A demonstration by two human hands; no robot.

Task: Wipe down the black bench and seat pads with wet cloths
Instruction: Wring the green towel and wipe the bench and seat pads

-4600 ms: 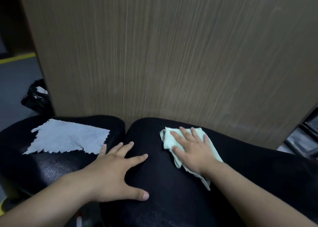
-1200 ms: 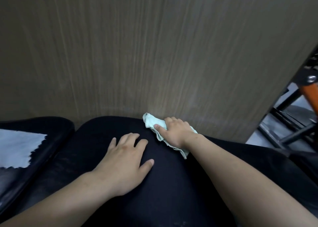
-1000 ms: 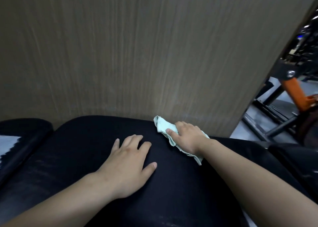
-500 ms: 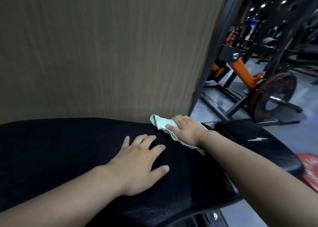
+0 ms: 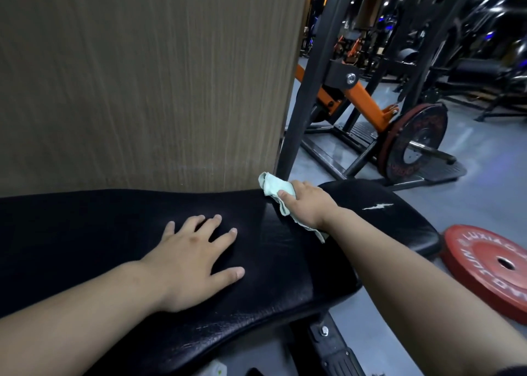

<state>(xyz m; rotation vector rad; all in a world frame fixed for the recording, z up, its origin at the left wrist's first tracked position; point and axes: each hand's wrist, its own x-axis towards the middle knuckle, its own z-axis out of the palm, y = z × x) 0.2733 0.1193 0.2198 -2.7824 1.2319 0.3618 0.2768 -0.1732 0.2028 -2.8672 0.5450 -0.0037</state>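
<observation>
A long black bench pad point(image 5: 85, 233) runs across the lower part of the view. Past its right end sits a smaller black seat pad point(image 5: 399, 221) with a white lightning mark. My right hand point(image 5: 309, 206) presses a pale green cloth point(image 5: 273, 187) onto the far right end of the bench pad, close to the gap between the two pads. My left hand point(image 5: 194, 258) lies flat on the bench pad with its fingers spread and nothing in it.
A wood-grain panel point(image 5: 142, 76) stands right behind the bench. A black steel post point(image 5: 310, 84) rises beside its right edge. An orange-armed machine with a dark weight plate point(image 5: 413, 141) stands beyond. A red weight plate point(image 5: 496, 264) lies on the grey floor at the right.
My right hand has slid the green cloth to the right along the back edge of the bench pad, to its right end. My view has followed, and the blue cloth is out of sight.
</observation>
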